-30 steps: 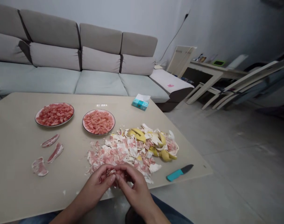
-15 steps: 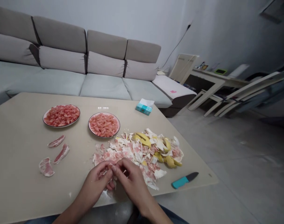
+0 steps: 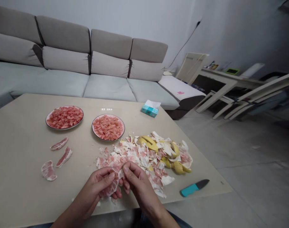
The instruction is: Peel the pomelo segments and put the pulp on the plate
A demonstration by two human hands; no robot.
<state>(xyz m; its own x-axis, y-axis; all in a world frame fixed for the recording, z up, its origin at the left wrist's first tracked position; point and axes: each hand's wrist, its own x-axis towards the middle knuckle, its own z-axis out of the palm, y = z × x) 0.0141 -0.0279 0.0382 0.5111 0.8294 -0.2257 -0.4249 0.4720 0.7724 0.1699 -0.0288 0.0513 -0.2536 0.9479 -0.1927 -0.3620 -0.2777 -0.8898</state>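
Observation:
A pink pomelo segment (image 3: pixel 110 189) with white membrane lies in my left hand (image 3: pixel 94 186), its thumb and fingers closed around it. My right hand (image 3: pixel 137 180) pinches a whitish bit of membrane (image 3: pixel 121 174) at the segment's upper right edge. Beyond both hands spreads a heap of torn membrane and peel (image 3: pixel 135 152), with thick yellow rind pieces (image 3: pixel 148 143) on its far side. Three more pomelo segments (image 3: pixel 64 157) rest on the table to the left. Two plates hold peeled pink pulp (image 3: pixel 65 117), the nearer-to-centre one (image 3: pixel 124 130) beside the heap.
A knife with a teal handle (image 3: pixel 190 190) lies near the table's right front edge, blade out to the right. A tissue pack (image 3: pixel 149 110) sits at the far edge of the table (image 3: pixel 21 133). Behind stands a grey sofa (image 3: pixel 106 85); chairs and a desk (image 3: pixel 220 76) are at right.
My hands have drawn slightly apart, and the segment in my left hand now shows its broad face. The right hand's pinch has moved a little rightward. The view has shifted slightly.

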